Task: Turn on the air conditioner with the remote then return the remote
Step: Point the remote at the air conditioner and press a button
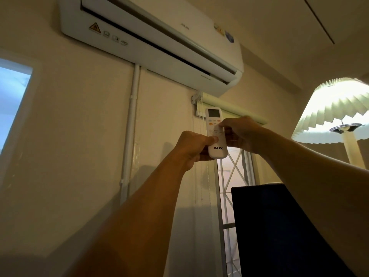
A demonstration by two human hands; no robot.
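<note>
White air conditioner (151,35) with a yellow-and-black triangle sticker (94,28) — white remote (216,132) with grey screen, orange buttons, black lettering — cream pleated lampshade (335,108), pale green roller blind (235,109), beige wall (79,126)

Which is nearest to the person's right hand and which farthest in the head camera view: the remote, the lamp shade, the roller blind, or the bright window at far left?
From the right hand:
1. Remote: touched by its fingers, just to its left.
2. Roller blind: directly above and behind it.
3. Lamp shade: off to the right.
4. Window: far left edge, across the wall.
</note>
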